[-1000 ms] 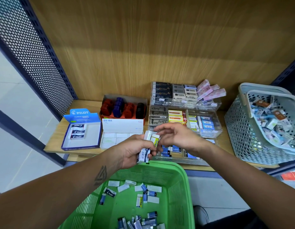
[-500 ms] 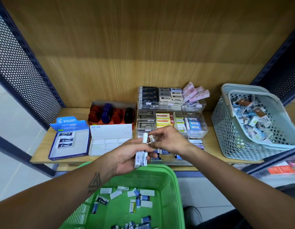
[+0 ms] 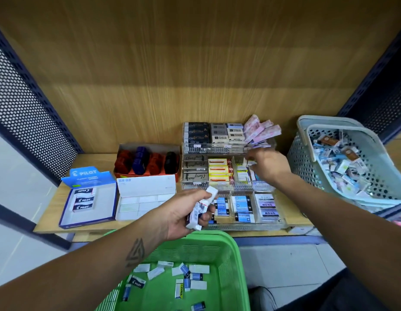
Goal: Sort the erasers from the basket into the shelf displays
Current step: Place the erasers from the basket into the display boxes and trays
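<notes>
Having left the left hand's stack, a small eraser (image 3: 251, 163) now sits pinched in the right hand (image 3: 268, 164) over the clear display's (image 3: 228, 151) middle tier; its axis is unclear. The left hand (image 3: 186, 212) grips stacked erasers (image 3: 200, 208), long axis running upper-right to lower-left, above the green basket (image 3: 228, 243).

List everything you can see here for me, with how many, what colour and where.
green basket: one, green, nearest, holds loose erasers
blue basket: one, pale blue, shelf right, full of erasers
clear display: one tiered, shelf centre, sorted erasers
Pilot box: one, blue, shelf left, three erasers
white box: one, beside Pilot box
red tray: one, behind, red, blue, black items
left hand: grips several erasers
right hand: pinches one eraser over middle tier
</notes>
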### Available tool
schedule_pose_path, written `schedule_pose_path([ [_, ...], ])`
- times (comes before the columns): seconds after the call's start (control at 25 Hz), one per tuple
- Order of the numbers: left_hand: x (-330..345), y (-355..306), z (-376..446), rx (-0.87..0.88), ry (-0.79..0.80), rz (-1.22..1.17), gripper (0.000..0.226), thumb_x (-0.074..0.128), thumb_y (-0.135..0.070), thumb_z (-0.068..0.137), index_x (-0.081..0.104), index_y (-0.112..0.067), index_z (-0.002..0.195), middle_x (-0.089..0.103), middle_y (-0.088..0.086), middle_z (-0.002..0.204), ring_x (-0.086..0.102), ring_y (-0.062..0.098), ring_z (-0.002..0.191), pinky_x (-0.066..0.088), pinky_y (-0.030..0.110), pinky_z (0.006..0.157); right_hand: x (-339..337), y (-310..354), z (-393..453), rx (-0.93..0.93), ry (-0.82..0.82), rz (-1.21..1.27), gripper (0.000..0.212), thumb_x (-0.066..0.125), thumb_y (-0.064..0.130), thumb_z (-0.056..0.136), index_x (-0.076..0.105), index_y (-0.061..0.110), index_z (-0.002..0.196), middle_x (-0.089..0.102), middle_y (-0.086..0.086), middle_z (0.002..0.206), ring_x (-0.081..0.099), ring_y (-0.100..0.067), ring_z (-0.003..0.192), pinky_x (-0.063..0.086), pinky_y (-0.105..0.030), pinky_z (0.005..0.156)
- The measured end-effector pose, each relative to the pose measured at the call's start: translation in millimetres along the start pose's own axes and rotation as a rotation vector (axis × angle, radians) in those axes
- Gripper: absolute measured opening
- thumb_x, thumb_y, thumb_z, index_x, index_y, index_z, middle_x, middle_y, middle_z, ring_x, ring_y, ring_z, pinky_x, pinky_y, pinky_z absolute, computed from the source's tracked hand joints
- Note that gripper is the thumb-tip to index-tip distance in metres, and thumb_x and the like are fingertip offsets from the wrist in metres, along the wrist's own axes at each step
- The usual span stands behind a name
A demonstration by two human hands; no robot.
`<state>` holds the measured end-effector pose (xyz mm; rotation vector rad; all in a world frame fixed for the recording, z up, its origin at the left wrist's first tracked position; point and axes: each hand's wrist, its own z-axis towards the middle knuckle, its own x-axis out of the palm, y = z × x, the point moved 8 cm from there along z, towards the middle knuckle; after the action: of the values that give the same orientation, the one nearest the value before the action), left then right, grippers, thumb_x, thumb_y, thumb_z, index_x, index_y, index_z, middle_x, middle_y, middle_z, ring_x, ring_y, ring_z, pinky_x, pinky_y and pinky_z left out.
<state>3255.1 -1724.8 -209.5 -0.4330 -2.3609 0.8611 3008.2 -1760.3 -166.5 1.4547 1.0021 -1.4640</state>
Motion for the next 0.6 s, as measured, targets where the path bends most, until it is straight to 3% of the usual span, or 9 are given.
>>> schedule_pose_path([
  [0.16,-9.2,-0.4,4.6,-0.004,-0.013,-0.029,0.018,0.051,-0.011,0.101,0.059,-0.009,0.117,0.062,0.017,0.079,0.045,0.017,0.054,0.035,0.022,0.043,15.7,10.9,2.3,0.004,-0.073,-0.081,0.034,0.062,0.019,0.091,0.066,0.040,0.117,0.072,0.001,0.107,0.068,-0.022,0.098,0.054,-0.032,0.078],
  [0.36,-20.2,-1.7,3.1,0.006,-0.049,-0.052,0.023,0.054,-0.011,0.101,0.060,-0.017,0.122,0.067,0.024,0.089,0.047,0.018,0.054,0.037,0.024,0.046,22.5,26.5,10.3,0.007,-0.097,-0.093,0.031,0.063,0.012,0.089,0.069,0.031,0.112,0.071,-0.003,0.101,0.067,-0.025,0.093,0.056,-0.033,0.072],
  [0.6,-23.9,-4.4,-1.9,0.011,-0.048,-0.056,0.027,0.044,-0.008,0.103,0.054,-0.012,0.127,0.068,0.027,0.095,0.048,0.017,0.055,0.038,0.022,0.043,30.3,30.8,7.2,-0.042,-0.059,-0.093,0.031,0.059,-0.001,0.085,0.066,0.019,0.107,0.070,-0.010,0.096,0.069,-0.031,0.085,0.053,-0.033,0.070],
])
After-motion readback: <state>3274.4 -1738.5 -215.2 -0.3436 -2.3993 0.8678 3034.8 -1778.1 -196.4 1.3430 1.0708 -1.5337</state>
